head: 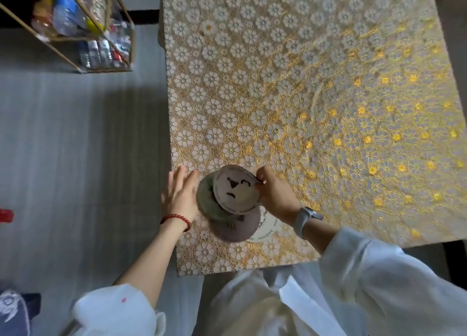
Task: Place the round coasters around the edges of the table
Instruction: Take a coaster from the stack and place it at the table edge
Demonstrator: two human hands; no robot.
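A small pile of round coasters sits near the table's (pixel 303 82) near left corner. The top coaster (pixel 236 190) is pale with a dark face drawn on it, and my right hand (pixel 275 196) pinches its right rim, tilting it up. Under it lie a greenish coaster (pixel 206 199), a mauve coaster (pixel 235 230) and a white one with lettering (pixel 269 228). My left hand (pixel 180 192) rests flat, fingers apart, on the cloth just left of the pile, holding nothing.
A gold and white floral lace cloth covers the table. A wire-frame rack (pixel 83 27) with plastic bottles stands on the grey floor at the far left. A red object (pixel 6 215) lies at the left edge of view.
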